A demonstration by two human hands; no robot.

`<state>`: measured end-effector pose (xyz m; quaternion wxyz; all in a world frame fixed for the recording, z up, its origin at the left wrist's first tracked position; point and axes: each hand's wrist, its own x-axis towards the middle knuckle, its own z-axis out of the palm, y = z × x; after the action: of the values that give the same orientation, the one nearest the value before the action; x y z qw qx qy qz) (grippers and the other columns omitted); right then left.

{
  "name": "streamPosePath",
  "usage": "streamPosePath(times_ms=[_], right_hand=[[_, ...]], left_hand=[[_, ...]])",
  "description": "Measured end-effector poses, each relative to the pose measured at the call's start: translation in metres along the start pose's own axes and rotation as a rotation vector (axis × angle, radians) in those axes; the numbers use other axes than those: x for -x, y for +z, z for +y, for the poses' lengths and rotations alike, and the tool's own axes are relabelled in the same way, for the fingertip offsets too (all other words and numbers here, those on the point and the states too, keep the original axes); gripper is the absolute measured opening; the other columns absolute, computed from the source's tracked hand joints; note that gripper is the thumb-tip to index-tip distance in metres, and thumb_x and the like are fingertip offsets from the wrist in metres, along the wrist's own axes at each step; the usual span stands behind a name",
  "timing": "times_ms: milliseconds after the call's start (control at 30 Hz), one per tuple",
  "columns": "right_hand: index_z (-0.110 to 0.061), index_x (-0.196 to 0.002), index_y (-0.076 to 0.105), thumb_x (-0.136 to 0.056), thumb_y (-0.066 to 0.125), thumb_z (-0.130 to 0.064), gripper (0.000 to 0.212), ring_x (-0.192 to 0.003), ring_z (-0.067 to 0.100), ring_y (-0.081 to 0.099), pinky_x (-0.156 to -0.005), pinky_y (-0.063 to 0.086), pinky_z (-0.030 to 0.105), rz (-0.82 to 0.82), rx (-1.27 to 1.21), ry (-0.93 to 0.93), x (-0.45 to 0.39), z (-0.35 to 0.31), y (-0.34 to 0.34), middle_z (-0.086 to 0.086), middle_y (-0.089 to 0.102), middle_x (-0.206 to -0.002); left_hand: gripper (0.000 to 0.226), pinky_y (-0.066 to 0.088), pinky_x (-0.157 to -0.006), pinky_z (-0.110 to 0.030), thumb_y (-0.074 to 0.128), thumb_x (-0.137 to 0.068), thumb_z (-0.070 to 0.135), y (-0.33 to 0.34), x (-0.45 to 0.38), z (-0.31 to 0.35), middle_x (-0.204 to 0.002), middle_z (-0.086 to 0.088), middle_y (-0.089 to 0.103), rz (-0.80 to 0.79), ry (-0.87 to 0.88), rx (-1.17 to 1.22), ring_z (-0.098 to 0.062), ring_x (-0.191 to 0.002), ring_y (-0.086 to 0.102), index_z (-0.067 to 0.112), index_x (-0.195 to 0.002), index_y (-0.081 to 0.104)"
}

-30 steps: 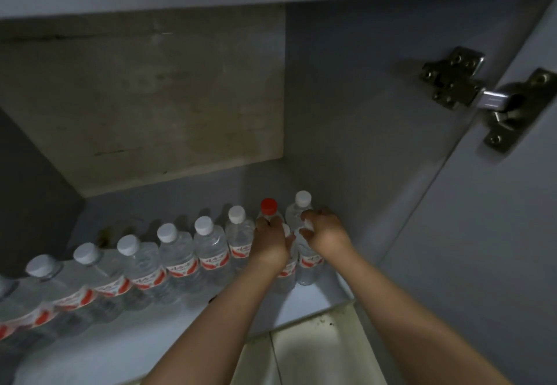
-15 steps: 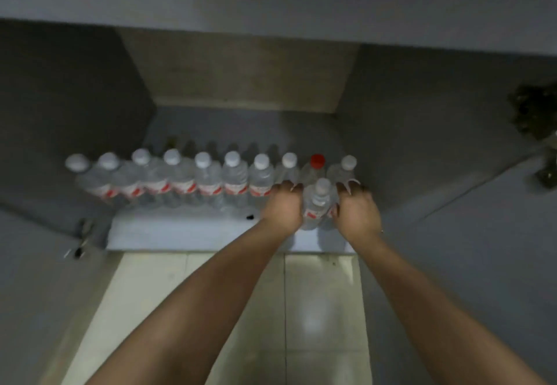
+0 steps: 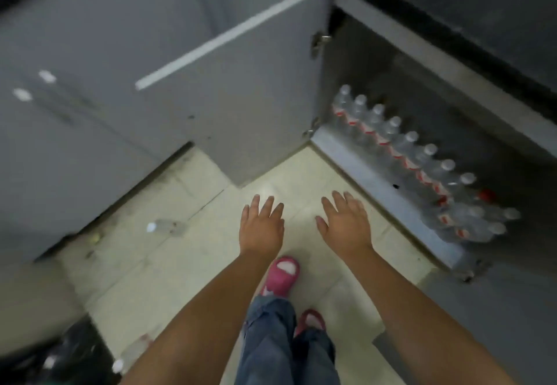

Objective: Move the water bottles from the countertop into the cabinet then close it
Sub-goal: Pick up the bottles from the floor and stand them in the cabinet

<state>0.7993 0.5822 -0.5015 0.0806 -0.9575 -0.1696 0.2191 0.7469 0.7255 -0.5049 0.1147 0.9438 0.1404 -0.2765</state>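
Observation:
Several clear water bottles [image 3: 404, 146] with white caps and red labels stand in a row on the grey cabinet shelf [image 3: 382, 191], which runs diagonally at the right. One bottle [image 3: 486, 196] near the row's lower end has a red cap. The grey cabinet door [image 3: 241, 89] stands wide open to the left of the shelf. My left hand [image 3: 261, 227] and my right hand [image 3: 346, 223] hover over the floor tiles in front of the cabinet, both empty with fingers spread, away from the bottles.
A clear bottle [image 3: 164, 227] lies on the pale tiled floor at left, another [image 3: 129, 353] at lower left beside a black bag [image 3: 66, 357]. My feet in pink slippers [image 3: 281, 274] stand below the hands. A dark countertop edge [image 3: 452, 22] overhangs the cabinet.
Both hands let go of the bottle set in front of the row and pulled back out of the cabinet. The view swung back and left, so the floor and open door show.

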Motion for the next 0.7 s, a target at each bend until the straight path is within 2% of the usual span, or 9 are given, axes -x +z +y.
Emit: streamPosePath(times_ms=[33, 100, 167, 367, 533, 700], right_hand=[[-0.007, -0.131, 0.052, -0.094, 0.049, -0.030, 0.044, -0.135, 0.038, 0.040, -0.112, 0.033, 0.051, -0.009, 0.029, -0.067, 0.007, -0.025, -0.002, 0.020, 0.048, -0.142], [-0.012, -0.143, 0.035, -0.099, 0.039, -0.034, 0.049, -0.144, 0.030, 0.023, -0.119, 0.019, 0.042, -0.137, 0.081, -0.175, 0.021, -0.076, -0.004, 0.012, 0.031, -0.154], [-0.014, -0.145, 0.030, -0.099, 0.037, -0.034, 0.051, -0.146, 0.027, 0.018, -0.120, 0.014, 0.040, -0.164, 0.101, -0.260, 0.030, -0.124, -0.002, 0.010, 0.025, -0.156], [-0.012, -0.144, 0.031, -0.099, 0.038, -0.032, 0.050, -0.146, 0.027, 0.017, -0.120, 0.014, 0.041, -0.251, 0.255, -0.509, 0.072, -0.255, 0.037, 0.011, 0.025, -0.156], [-0.013, -0.145, 0.029, -0.099, 0.036, -0.034, 0.051, -0.145, 0.026, 0.018, -0.119, 0.015, 0.039, -0.348, 0.434, -0.723, 0.113, -0.349, 0.095, 0.009, 0.026, -0.156], [-0.014, -0.145, 0.028, -0.099, 0.035, -0.036, 0.051, -0.146, 0.025, 0.018, -0.120, 0.016, 0.038, -0.440, 0.601, -0.909, 0.154, -0.424, 0.170, 0.008, 0.026, -0.156]], left_hand=[[0.046, 0.005, -0.123, -0.039, 0.023, -0.104, 0.030, -0.002, 0.022, -0.023, -0.161, 0.002, 0.011, 0.009, -0.073, 0.036, -0.025, -0.150, 0.000, 0.023, -0.149, 0.021], [0.047, 0.005, -0.123, -0.039, 0.024, -0.104, 0.031, -0.003, 0.068, -0.069, -0.162, 0.002, 0.009, 0.021, -0.221, 0.108, -0.026, -0.150, -0.001, 0.024, -0.150, 0.019], [0.047, 0.005, -0.123, -0.039, 0.024, -0.104, 0.031, 0.001, 0.113, -0.115, -0.162, 0.003, 0.006, 0.035, -0.361, 0.179, -0.025, -0.150, -0.003, 0.025, -0.150, 0.017], [0.048, 0.005, -0.123, -0.040, 0.026, -0.103, 0.031, 0.044, 0.231, -0.236, -0.162, 0.004, 0.007, 0.053, -0.727, 0.373, -0.024, -0.150, -0.003, 0.025, -0.150, 0.018], [0.048, 0.007, -0.122, -0.042, 0.026, -0.103, 0.032, 0.102, 0.296, -0.300, -0.162, 0.004, 0.008, 0.026, -0.902, 0.537, -0.024, -0.150, -0.002, 0.024, -0.150, 0.019], [0.049, 0.011, -0.122, -0.041, 0.029, -0.102, 0.034, 0.170, 0.346, -0.350, -0.161, 0.003, 0.012, 0.067, -1.082, 0.714, -0.025, -0.150, 0.001, 0.024, -0.149, 0.021]])
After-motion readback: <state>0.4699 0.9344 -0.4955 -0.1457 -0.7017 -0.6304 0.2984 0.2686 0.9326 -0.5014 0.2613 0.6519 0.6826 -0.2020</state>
